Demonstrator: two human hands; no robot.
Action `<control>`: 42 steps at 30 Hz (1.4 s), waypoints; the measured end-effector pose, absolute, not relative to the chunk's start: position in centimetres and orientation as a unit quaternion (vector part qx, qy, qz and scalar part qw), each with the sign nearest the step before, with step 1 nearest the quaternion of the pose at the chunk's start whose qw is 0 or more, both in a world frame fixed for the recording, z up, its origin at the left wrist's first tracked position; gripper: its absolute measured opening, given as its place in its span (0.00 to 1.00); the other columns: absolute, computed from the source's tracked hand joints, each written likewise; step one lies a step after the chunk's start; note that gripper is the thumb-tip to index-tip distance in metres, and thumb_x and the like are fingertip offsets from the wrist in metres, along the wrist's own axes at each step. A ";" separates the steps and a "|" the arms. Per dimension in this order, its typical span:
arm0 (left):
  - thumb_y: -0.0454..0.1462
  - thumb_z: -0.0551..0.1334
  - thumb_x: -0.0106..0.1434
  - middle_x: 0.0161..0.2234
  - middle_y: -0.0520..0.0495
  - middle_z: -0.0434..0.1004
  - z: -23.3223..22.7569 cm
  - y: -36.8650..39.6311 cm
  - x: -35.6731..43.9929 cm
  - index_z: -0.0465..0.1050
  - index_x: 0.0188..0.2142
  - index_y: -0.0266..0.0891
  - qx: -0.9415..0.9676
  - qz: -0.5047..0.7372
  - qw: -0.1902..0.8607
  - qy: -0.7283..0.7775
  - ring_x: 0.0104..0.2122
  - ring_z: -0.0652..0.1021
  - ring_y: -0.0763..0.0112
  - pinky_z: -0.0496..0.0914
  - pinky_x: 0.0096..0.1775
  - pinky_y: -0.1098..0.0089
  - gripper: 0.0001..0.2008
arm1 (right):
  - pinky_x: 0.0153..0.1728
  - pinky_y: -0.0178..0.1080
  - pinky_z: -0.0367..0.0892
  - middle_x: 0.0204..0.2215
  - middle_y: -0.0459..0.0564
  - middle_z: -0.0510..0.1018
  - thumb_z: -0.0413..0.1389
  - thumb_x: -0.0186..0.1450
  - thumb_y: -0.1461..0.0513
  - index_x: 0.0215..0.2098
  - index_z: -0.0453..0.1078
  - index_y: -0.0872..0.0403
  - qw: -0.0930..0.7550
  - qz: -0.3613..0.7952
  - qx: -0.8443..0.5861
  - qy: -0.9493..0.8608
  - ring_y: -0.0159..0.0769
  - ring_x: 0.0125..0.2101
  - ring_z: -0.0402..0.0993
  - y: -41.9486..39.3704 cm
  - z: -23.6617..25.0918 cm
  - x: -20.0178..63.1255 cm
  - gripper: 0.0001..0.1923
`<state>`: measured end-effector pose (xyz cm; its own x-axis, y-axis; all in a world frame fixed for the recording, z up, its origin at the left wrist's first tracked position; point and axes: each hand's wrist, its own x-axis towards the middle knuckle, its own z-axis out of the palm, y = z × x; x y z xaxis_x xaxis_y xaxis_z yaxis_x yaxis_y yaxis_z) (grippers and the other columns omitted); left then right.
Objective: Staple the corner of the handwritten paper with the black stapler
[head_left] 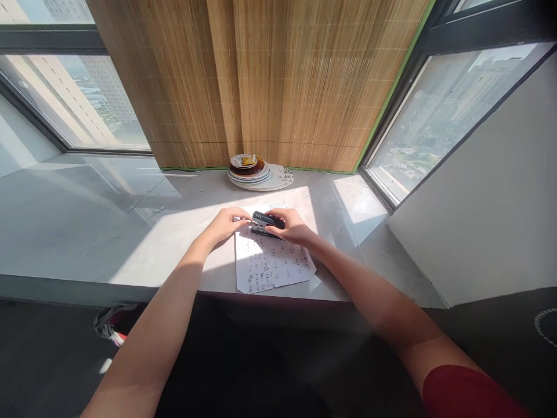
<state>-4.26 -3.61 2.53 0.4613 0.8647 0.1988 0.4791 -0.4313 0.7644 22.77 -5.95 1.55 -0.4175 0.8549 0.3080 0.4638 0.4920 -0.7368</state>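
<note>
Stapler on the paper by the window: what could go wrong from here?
1. The left hand has fingertips right at the front of the stapler, which the right hand grips; pressing down might pinch or staple a finger.
2. The sheets reach the ledge's front edge; a nudge could slide them off.
3. Hard sunlight glares on the paper, so judging the staple position may be difficult.

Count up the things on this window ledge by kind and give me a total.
Stapler: 1, under the right hand, with the left hand at its end
Written paper sheets: 1 bundle; the number of sheets cannot be told
Stack of plates: 1 stack; the number of plates is unclear
Total: 3 kinds of thing on the ledge
</note>
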 end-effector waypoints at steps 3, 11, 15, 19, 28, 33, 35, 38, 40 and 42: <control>0.48 0.67 0.67 0.48 0.45 0.87 2.4 -3.4 -4.3 0.86 0.41 0.46 0.785 0.317 0.324 0.422 0.50 0.81 0.51 0.73 0.60 0.52 0.12 | 0.50 0.47 0.78 0.47 0.49 0.86 0.65 0.68 0.60 0.51 0.79 0.48 0.351 0.288 -0.418 -0.787 0.42 0.45 0.82 -6.0 1.7 22.9 0.12; 0.48 0.66 0.68 0.50 0.46 0.87 2.5 -3.5 -4.3 0.87 0.42 0.49 0.803 0.277 0.323 0.417 0.53 0.81 0.53 0.74 0.60 0.54 0.12 | 0.53 0.49 0.77 0.48 0.53 0.85 0.65 0.69 0.60 0.51 0.80 0.50 0.357 0.272 -0.405 -0.797 0.46 0.48 0.81 -5.9 1.9 23.2 0.12; 0.47 0.67 0.69 0.50 0.43 0.87 2.6 -3.6 -4.6 0.88 0.44 0.46 0.792 0.292 0.322 0.428 0.52 0.82 0.53 0.73 0.58 0.54 0.12 | 0.58 0.53 0.76 0.49 0.53 0.85 0.65 0.70 0.59 0.52 0.80 0.48 0.364 0.236 -0.401 -0.807 0.48 0.51 0.80 -5.8 2.4 23.6 0.12; 0.46 0.67 0.70 0.52 0.43 0.87 2.5 -3.6 -4.9 0.88 0.47 0.45 0.780 0.302 0.333 0.434 0.51 0.83 0.54 0.74 0.55 0.55 0.14 | 0.58 0.55 0.76 0.48 0.53 0.84 0.64 0.71 0.58 0.53 0.81 0.47 0.354 0.223 -0.404 -0.813 0.49 0.51 0.79 -5.5 2.6 24.4 0.13; 0.49 0.73 0.60 0.49 0.39 0.87 4.0 -4.5 -4.6 0.88 0.46 0.45 0.767 0.297 0.363 0.438 0.50 0.83 0.47 0.78 0.50 0.48 0.17 | 0.55 0.55 0.76 0.43 0.51 0.83 0.65 0.72 0.52 0.55 0.83 0.47 0.380 0.244 -0.324 -0.831 0.47 0.47 0.77 -5.6 2.8 26.0 0.16; 0.51 0.76 0.53 0.52 0.39 0.86 5.5 -5.7 -2.9 0.88 0.48 0.48 0.805 0.264 0.382 0.370 0.56 0.80 0.41 0.74 0.59 0.43 0.24 | 0.50 0.52 0.77 0.39 0.50 0.84 0.63 0.72 0.45 0.57 0.82 0.47 0.399 0.285 -0.257 -0.833 0.45 0.42 0.79 -6.9 2.5 23.9 0.23; 0.53 0.76 0.55 0.55 0.38 0.85 6.0 -6.1 -2.5 0.88 0.49 0.48 0.794 0.272 0.401 0.366 0.57 0.79 0.41 0.74 0.59 0.43 0.25 | 0.50 0.52 0.77 0.41 0.51 0.84 0.62 0.71 0.44 0.55 0.83 0.48 0.430 0.297 -0.261 -0.812 0.46 0.43 0.80 -7.4 2.6 23.4 0.23; 0.53 0.75 0.58 0.54 0.41 0.85 6.2 -6.1 -2.2 0.87 0.50 0.48 0.782 0.338 0.369 0.372 0.57 0.79 0.44 0.73 0.60 0.45 0.23 | 0.52 0.52 0.77 0.46 0.52 0.85 0.63 0.70 0.46 0.54 0.83 0.48 0.456 0.306 -0.296 -0.782 0.47 0.47 0.82 -7.4 3.1 23.6 0.22; 0.53 0.72 0.62 0.54 0.42 0.85 5.8 -5.8 -2.0 0.85 0.52 0.47 0.776 0.372 0.326 0.391 0.56 0.79 0.47 0.73 0.61 0.47 0.22 | 0.54 0.52 0.77 0.49 0.52 0.86 0.65 0.69 0.48 0.55 0.83 0.47 0.451 0.303 -0.337 -0.768 0.49 0.50 0.82 -6.7 3.4 24.4 0.20; 0.52 0.63 0.72 0.57 0.42 0.84 5.0 -5.4 -1.7 0.82 0.55 0.45 0.781 0.373 0.283 0.413 0.58 0.78 0.50 0.71 0.63 0.49 0.21 | 0.57 0.52 0.76 0.53 0.53 0.86 0.65 0.69 0.50 0.55 0.83 0.46 0.458 0.288 -0.390 -0.745 0.50 0.54 0.81 -5.7 3.6 25.9 0.19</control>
<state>-1.71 -5.39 5.02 0.3813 0.8560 0.3491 0.4334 -0.4991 0.7504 25.86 -5.69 3.63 -0.2761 0.8450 0.4580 0.3165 0.5298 -0.7868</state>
